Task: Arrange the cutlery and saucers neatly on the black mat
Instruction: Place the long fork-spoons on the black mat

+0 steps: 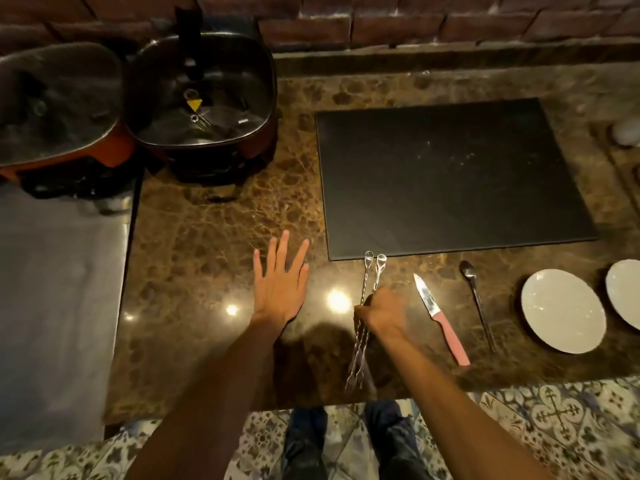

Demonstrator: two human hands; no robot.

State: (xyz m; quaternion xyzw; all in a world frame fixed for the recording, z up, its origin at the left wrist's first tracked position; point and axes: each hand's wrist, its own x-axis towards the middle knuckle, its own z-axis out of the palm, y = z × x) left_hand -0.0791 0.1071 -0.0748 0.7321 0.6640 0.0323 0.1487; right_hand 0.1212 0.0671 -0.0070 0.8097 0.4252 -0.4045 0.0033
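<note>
A black mat [450, 174] lies bare on the brown marble counter. Just below its front edge my right hand [382, 311] grips two long twisted silver forks [370, 275] at mid-shaft, tines toward me. My left hand [280, 282] rests flat and open on the counter, left of the forks, holding nothing. To the right lie a pink-handled knife [441, 318], a dark spoon [476, 299] and two white saucers [562, 311], [625, 292]; the second is cut off by the frame edge.
Two lidded electric pots [204, 95], [59, 105] stand at the back left. A grey metal surface [59, 289] adjoins the counter on the left. A brick wall runs behind. A pale round object [627, 133] sits at the far right. Patterned floor tiles lie below the counter edge.
</note>
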